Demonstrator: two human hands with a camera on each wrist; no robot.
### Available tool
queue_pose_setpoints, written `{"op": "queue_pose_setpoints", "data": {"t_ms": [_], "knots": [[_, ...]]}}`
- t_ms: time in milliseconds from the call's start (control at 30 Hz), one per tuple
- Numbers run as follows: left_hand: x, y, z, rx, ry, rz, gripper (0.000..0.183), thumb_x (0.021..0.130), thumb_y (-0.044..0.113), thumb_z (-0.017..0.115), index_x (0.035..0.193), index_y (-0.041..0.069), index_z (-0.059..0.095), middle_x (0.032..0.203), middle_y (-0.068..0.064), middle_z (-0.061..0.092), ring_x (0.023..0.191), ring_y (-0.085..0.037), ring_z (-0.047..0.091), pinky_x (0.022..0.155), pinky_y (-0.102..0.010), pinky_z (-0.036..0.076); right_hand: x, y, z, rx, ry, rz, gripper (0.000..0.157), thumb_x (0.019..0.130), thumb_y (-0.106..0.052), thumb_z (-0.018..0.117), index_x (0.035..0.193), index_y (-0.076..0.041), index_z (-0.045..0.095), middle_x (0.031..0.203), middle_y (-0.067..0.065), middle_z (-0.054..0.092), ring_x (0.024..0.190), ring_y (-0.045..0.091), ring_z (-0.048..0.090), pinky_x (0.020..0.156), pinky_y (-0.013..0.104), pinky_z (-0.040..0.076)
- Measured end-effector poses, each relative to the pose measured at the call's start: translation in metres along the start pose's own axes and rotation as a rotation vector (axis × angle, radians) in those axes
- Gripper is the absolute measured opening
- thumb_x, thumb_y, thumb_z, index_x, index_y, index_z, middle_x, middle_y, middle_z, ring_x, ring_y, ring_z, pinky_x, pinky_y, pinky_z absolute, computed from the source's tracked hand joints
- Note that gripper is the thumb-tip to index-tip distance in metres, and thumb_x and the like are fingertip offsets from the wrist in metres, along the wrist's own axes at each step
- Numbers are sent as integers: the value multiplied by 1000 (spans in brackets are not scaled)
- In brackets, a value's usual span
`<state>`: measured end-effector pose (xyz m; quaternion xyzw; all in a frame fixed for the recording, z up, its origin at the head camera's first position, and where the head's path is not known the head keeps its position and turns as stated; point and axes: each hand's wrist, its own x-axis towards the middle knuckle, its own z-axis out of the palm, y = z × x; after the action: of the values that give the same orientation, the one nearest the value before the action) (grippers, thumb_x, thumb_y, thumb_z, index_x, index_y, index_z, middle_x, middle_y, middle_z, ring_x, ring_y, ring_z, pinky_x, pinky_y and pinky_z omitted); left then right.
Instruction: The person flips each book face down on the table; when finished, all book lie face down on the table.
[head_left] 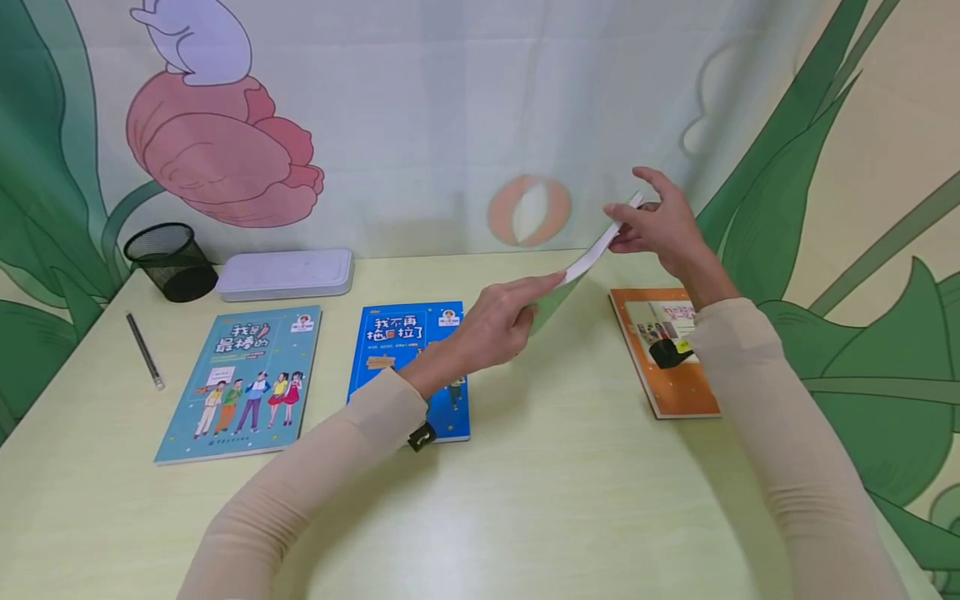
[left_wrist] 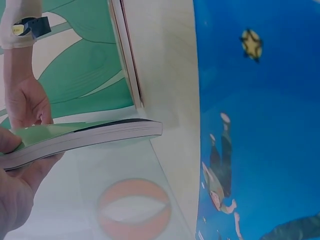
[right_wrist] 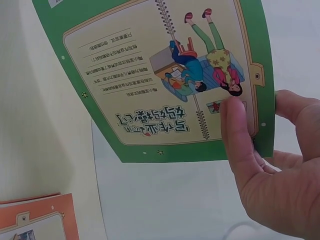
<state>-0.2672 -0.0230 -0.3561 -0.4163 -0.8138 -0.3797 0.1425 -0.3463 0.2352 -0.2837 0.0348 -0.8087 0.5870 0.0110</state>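
A thin green book (head_left: 552, 308) is tilted in the air above the table, with both hands on it. My left hand (head_left: 498, 329) grips its lower left end; in the left wrist view, thumb and fingers of that hand (left_wrist: 17, 200) lie on opposite faces. Its raised right end is pinched by my right hand (head_left: 663, 225), whose index finger stands up off the book. The right wrist view shows the green cover (right_wrist: 140, 90) with drawn figures and upside-down writing, held at its edge by the right hand (right_wrist: 280, 185). A blue book (head_left: 408, 350) lies under my left forearm.
An orange book (head_left: 678, 387) lies beneath my right wrist. On the left are a teal book (head_left: 240, 379), a pencil (head_left: 144, 350), a black mesh cup (head_left: 171, 262) and a pale lilac case (head_left: 285, 273). A printed curtain (head_left: 420, 125) hangs along the table's back edge.
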Motion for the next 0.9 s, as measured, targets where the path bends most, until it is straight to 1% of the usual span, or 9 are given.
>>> {"op": "queue_pose_setpoints", "data": {"t_ms": [100, 133, 200, 367, 433, 533, 667, 800, 900], "knots": [[0, 0, 0, -22, 27, -17, 58, 92, -14, 52, 145, 8, 52, 142, -14, 59, 112, -30, 66, 85, -31, 60, 1, 0, 0, 34, -4, 5, 83, 93, -26, 71, 159, -25, 21, 78, 2, 66, 64, 12, 72, 63, 27, 61], [0, 0, 1, -29, 39, -19, 58, 92, -15, 51, 145, 7, 52, 142, -15, 59, 111, -30, 66, 81, -30, 60, 1, 0, 0, 49, -6, 5, 84, 93, -28, 71, 159, -26, 21, 80, 3, 66, 64, 13, 72, 63, 27, 61], [1, -1, 1, -40, 71, -18, 57, 91, -16, 50, 144, 6, 52, 142, -16, 59, 112, -31, 66, 80, -30, 60, 1, 1, -1, 90, -14, 2, 84, 92, -30, 72, 159, -27, 21, 84, 5, 65, 66, 14, 72, 64, 27, 61], [3, -1, 3, -57, 162, -10, 54, 91, -17, 49, 141, 3, 55, 139, -19, 61, 117, -34, 66, 88, -36, 60, -2, 2, -1, 248, -33, -8, 83, 90, -32, 72, 158, -27, 24, 91, 10, 64, 72, 18, 73, 66, 30, 62], [3, -2, 3, -79, 192, -11, 53, 91, -17, 49, 140, 2, 56, 138, -20, 61, 116, -34, 67, 86, -36, 61, -3, 4, -1, 311, -37, -14, 81, 91, -32, 71, 157, -26, 25, 92, 11, 65, 74, 19, 73, 68, 30, 62], [3, -1, 2, -120, 222, -8, 53, 91, -17, 49, 140, 1, 56, 136, -22, 61, 111, -34, 68, 75, -28, 61, -4, 8, -2, 384, -39, -24, 77, 93, -31, 69, 157, -23, 26, 92, 11, 66, 76, 19, 73, 71, 30, 62], [4, 2, 0, -169, 243, -17, 54, 91, -17, 47, 141, 1, 54, 137, -23, 61, 112, -35, 68, 60, -21, 50, -4, 16, -3, 401, -34, -29, 76, 93, -32, 68, 157, -22, 27, 92, 9, 68, 78, 18, 73, 74, 28, 62], [4, 5, -2, -219, 255, -46, 54, 92, -16, 47, 143, 2, 52, 139, -23, 59, 114, -36, 67, 56, -18, 48, -3, 26, -4, 356, -17, -17, 76, 93, -35, 68, 157, -24, 27, 98, 8, 67, 83, 17, 73, 76, 26, 61], [4, 7, -3, -250, 273, -47, 54, 93, -16, 48, 144, 1, 51, 140, -23, 58, 111, -36, 67, 53, -18, 46, -2, 34, -4, 299, 2, 6, 76, 93, -38, 67, 157, -27, 28, 103, 7, 66, 87, 16, 72, 78, 25, 61]]}}
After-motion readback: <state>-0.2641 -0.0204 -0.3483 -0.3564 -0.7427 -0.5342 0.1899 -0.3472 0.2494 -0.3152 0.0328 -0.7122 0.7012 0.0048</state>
